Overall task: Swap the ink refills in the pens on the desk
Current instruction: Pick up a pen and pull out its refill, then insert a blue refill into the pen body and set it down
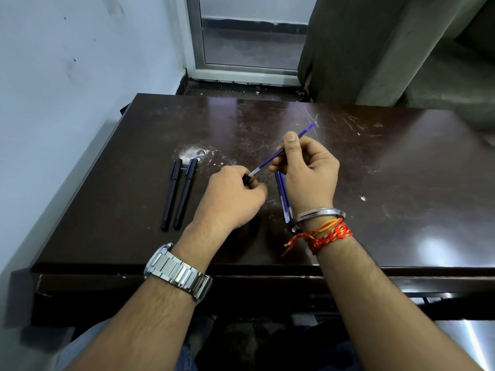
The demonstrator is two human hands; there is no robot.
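Observation:
My right hand (308, 172) pinches a thin blue ink refill (270, 159) that slants from upper right down to the left. Its clear lower end meets a small black pen piece (246, 178) that my left hand (233, 195) grips with curled fingers; most of that piece is hidden. Two capped black pens (176, 194) lie side by side on the desk, left of my hands. Under my right hand lie blue refills (283, 196), partly covered by my palm and wrist.
The dark scratched desk (401, 183) has a white scuff (195, 152) behind the black pens. A wall runs along the left, with a window frame (241, 73) and a grey curtain (361, 49) behind the desk. Bare desk surface lies to the right.

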